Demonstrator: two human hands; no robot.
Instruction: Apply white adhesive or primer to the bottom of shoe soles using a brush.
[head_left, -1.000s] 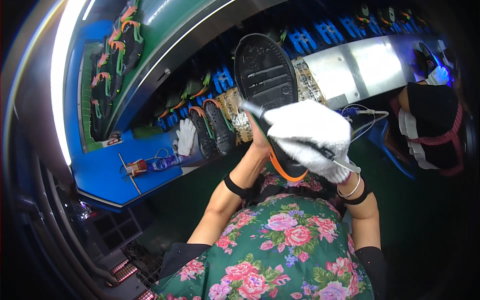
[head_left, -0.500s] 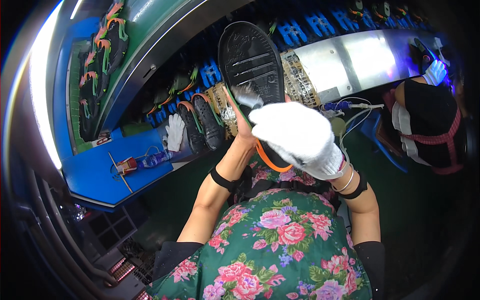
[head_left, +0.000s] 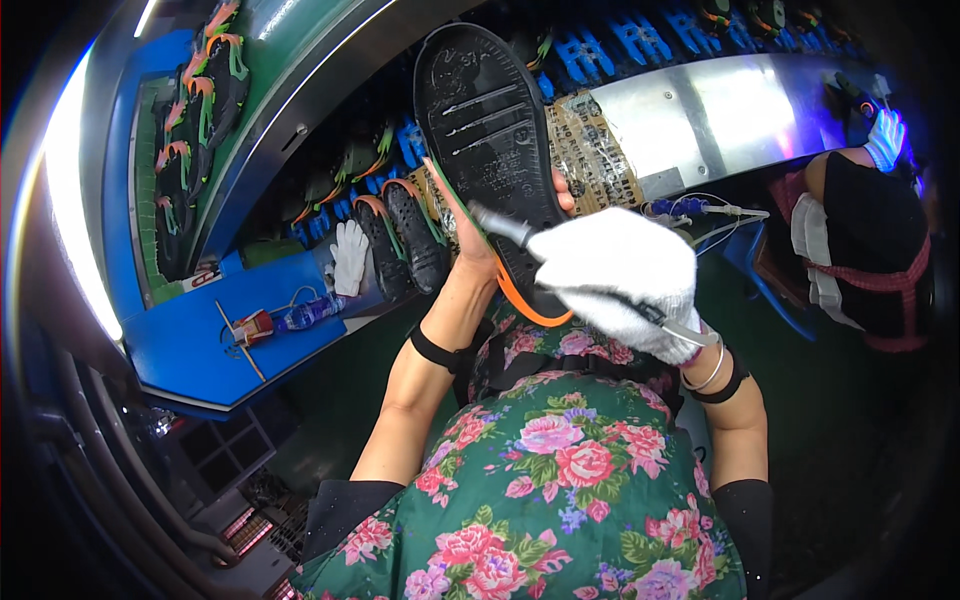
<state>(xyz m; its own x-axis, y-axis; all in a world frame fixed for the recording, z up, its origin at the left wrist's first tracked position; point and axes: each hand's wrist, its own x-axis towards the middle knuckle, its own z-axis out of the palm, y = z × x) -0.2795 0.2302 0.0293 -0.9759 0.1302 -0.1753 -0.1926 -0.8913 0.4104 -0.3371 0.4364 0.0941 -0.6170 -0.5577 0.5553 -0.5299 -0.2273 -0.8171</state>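
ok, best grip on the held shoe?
Likely its middle, from behind: the held shoe narrows below its broad upper end, sole facing the camera. The left hand spans both edges there, leaving the sole open to the brush-like tool in the right hand.

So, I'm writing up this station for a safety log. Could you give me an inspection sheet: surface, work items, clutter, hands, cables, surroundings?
Surface: blue table at left; metal panel ahead, to the right.
Work items: black shoe, sole toward the camera; thin tool, tip blurred.
Clutter: bottle, red container and stick on the table; loose glove beside two shoes.
Hands: left hand, bare, holds the shoe; right hand, gloved, grips the tool.
Cables: white cable or tube, right of the gloved hand.
Surroundings: co-worker at far right; more shoes at upper left.
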